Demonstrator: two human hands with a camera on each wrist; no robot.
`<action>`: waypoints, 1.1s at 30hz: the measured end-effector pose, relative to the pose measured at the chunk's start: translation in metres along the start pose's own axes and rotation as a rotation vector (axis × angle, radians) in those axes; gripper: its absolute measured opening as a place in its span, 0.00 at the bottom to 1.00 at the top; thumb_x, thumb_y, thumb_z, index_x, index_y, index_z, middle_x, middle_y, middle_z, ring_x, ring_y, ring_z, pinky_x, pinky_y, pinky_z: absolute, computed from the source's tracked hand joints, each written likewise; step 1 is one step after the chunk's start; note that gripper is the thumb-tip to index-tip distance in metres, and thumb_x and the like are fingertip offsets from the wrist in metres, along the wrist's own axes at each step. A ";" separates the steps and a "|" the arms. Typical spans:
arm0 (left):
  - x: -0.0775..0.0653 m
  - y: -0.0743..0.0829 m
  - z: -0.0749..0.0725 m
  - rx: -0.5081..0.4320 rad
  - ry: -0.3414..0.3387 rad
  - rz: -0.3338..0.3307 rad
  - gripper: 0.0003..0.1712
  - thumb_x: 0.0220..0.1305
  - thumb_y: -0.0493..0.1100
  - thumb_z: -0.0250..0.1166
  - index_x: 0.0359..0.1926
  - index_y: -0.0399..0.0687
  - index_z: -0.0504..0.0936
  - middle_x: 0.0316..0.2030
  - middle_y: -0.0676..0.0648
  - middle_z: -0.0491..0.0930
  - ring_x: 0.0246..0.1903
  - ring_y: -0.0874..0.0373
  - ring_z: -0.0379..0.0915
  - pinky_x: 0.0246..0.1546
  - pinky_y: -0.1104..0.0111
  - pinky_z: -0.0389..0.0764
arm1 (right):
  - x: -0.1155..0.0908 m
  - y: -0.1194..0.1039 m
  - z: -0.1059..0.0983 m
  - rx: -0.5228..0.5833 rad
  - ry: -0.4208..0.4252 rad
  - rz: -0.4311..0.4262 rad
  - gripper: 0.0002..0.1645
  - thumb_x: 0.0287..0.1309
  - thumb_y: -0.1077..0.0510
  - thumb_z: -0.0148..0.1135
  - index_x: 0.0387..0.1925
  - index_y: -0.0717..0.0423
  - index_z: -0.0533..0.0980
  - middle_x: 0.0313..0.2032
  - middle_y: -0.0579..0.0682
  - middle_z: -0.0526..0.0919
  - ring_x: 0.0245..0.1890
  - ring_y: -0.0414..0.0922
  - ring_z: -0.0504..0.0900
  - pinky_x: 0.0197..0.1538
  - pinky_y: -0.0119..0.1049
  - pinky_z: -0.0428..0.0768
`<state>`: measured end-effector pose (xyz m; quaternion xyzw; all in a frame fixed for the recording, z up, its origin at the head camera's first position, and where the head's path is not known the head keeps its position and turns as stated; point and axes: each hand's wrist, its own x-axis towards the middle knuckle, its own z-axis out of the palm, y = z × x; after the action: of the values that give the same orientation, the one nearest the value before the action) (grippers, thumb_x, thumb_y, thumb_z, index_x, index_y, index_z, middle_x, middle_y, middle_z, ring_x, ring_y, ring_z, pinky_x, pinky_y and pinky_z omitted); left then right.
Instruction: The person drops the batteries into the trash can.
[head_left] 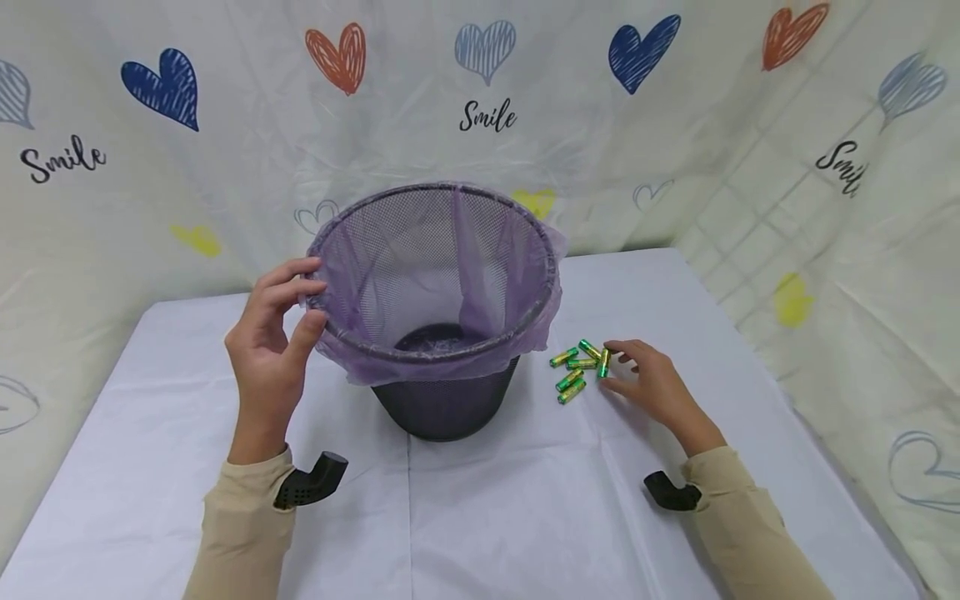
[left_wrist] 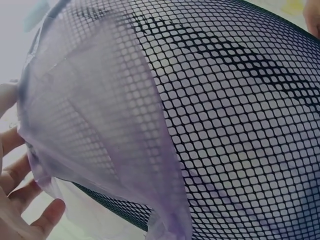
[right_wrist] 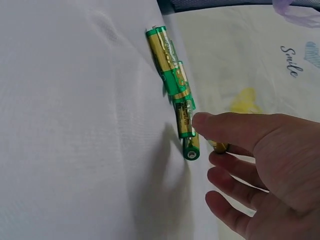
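Note:
A black mesh wastebasket (head_left: 442,408) stands on the table, lined with a thin purple bag (head_left: 360,354) folded out over its rim. My left hand (head_left: 273,350) holds the left side of the lined rim, thumb and fingertips at its edge; the left wrist view shows this hand (left_wrist: 22,185) beside the bag. To the right of the basket, several green and gold batteries (head_left: 581,364) lie in a loose cluster. My right hand (head_left: 652,379) pinches one battery (head_left: 604,363) between thumb and forefinger at the cluster's right side. In the right wrist view, the thumb partly hides this battery (right_wrist: 220,147).
A white cloth (head_left: 480,517) covers the table. Behind it and along the right side hangs a pale curtain (head_left: 405,125) printed with hearts and the word Smile. A black wrist mount (head_left: 311,479) juts from the left sleeve, another mount (head_left: 671,492) from the right.

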<state>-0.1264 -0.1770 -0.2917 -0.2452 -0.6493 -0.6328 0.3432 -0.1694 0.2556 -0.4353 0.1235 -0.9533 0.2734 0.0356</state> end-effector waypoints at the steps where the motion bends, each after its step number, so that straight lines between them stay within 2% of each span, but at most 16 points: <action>1: 0.000 0.000 -0.001 0.004 -0.002 -0.006 0.17 0.55 0.35 0.63 0.41 0.22 0.75 0.51 0.35 0.75 0.56 0.44 0.66 0.55 0.66 0.67 | 0.001 0.000 0.000 0.011 0.008 -0.008 0.34 0.44 0.57 0.70 0.56 0.59 0.70 0.52 0.56 0.76 0.45 0.52 0.76 0.44 0.48 0.77; 8: -0.004 0.002 -0.004 -0.007 -0.004 -0.043 0.16 0.55 0.33 0.62 0.42 0.23 0.75 0.52 0.34 0.73 0.57 0.45 0.65 0.54 0.67 0.67 | 0.003 -0.002 0.000 0.066 0.074 -0.045 0.34 0.45 0.53 0.69 0.56 0.57 0.70 0.51 0.53 0.77 0.45 0.49 0.76 0.42 0.47 0.78; 11: -0.004 0.005 -0.003 -0.032 -0.002 -0.051 0.16 0.55 0.32 0.62 0.43 0.22 0.75 0.53 0.34 0.73 0.57 0.45 0.66 0.53 0.68 0.68 | 0.005 -0.008 -0.003 0.097 0.104 -0.030 0.34 0.45 0.52 0.70 0.56 0.55 0.71 0.51 0.52 0.77 0.45 0.47 0.76 0.43 0.46 0.78; 19: -0.004 0.006 0.000 -0.045 -0.013 -0.050 0.16 0.56 0.31 0.61 0.44 0.22 0.74 0.53 0.32 0.72 0.58 0.44 0.65 0.51 0.67 0.68 | 0.014 -0.039 -0.021 0.218 0.176 -0.004 0.33 0.46 0.51 0.69 0.56 0.48 0.71 0.50 0.46 0.78 0.47 0.42 0.76 0.46 0.39 0.77; 27: -0.004 0.009 0.001 -0.013 -0.006 -0.093 0.17 0.58 0.32 0.60 0.46 0.22 0.73 0.56 0.34 0.71 0.60 0.46 0.62 0.50 0.68 0.67 | 0.017 -0.073 -0.037 0.312 0.235 -0.042 0.32 0.46 0.57 0.69 0.56 0.50 0.71 0.51 0.49 0.78 0.47 0.47 0.75 0.46 0.30 0.76; 33: -0.004 0.009 0.000 -0.007 -0.009 -0.098 0.17 0.58 0.33 0.59 0.46 0.23 0.73 0.56 0.34 0.71 0.60 0.47 0.62 0.49 0.68 0.67 | 0.016 -0.092 -0.049 0.339 0.284 -0.076 0.32 0.46 0.57 0.69 0.56 0.47 0.72 0.50 0.47 0.78 0.46 0.42 0.76 0.46 0.23 0.75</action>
<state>-0.1168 -0.1755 -0.2893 -0.2174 -0.6599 -0.6500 0.3080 -0.1616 0.2029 -0.3442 0.1238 -0.8736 0.4431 0.1587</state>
